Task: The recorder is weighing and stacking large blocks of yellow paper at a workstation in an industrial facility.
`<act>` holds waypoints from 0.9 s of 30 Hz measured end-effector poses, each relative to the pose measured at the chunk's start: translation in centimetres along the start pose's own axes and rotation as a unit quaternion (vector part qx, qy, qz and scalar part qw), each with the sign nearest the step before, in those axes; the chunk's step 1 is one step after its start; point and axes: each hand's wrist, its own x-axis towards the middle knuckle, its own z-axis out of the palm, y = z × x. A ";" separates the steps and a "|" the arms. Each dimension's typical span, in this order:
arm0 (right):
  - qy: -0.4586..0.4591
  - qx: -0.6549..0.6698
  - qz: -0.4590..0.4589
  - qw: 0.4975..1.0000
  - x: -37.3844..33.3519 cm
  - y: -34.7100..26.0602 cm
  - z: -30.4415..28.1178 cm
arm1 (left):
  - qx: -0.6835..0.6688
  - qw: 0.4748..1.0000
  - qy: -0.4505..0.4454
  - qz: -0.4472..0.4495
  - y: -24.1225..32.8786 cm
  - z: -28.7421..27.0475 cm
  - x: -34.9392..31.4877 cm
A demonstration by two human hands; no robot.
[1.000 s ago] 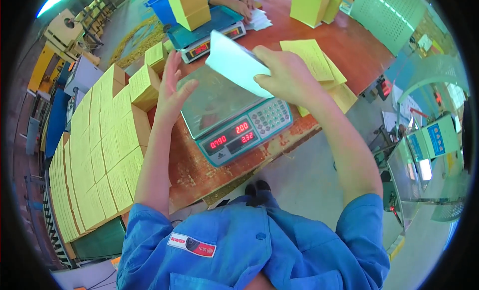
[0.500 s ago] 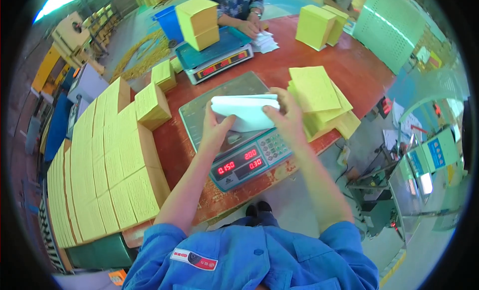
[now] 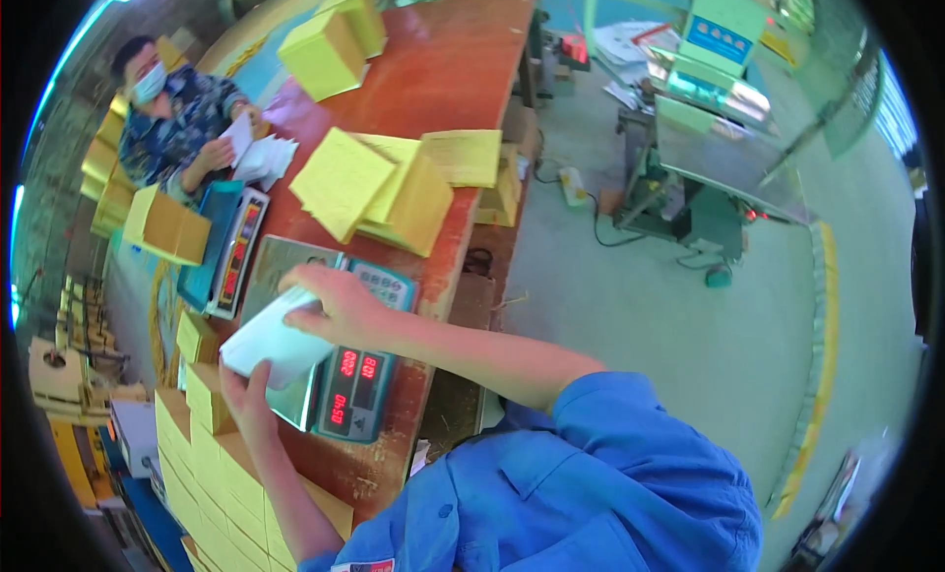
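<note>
A stack of white paper sheets point(image 3: 279, 342) is held tilted above the scale. My left hand point(image 3: 251, 400) grips its near lower edge, thumb on the face. At the opposite end my right hand point(image 3: 340, 304) pinches the sheets, fingers on top and thumb in front. Beneath them is a digital scale point(image 3: 366, 414) with a metal pan and a lit red display. The paper and hands cover part of the pan, so I cannot tell whether the sheets touch it.
Yellow paper stacks point(image 3: 413, 203) lie beyond the scale on the red table point(image 3: 443, 60). More yellow blocks point(image 3: 212, 464) stand at lower left. Across the table a person point(image 3: 177, 129) handles white sheets beside a second scale point(image 3: 236, 252). A metal machine point(image 3: 689, 168) stands to the right.
The view has swung round, so the table runs at another angle. The white stack is more tilted in my hands. The scale's display has changed. The person opposite now lifts a white sheet.
</note>
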 end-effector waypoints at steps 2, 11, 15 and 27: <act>-0.065 -0.011 0.014 0.998 -2.2 -2.3 -4.5 | 0.040 0.998 -0.053 0.015 3.7 1.0 -2.6; 0.117 0.289 0.323 0.894 -17.3 -2.6 -18.9 | -0.089 0.956 -0.251 -0.123 3.8 20.0 -6.2; 0.245 0.144 0.446 0.849 -22.3 2.8 -25.2 | 0.084 0.929 -0.340 -0.122 -1.4 31.2 -5.2; 0.297 -0.015 0.467 0.833 -5.9 35.4 -47.6 | 0.138 0.820 -0.203 -0.516 -10.2 28.3 -8.1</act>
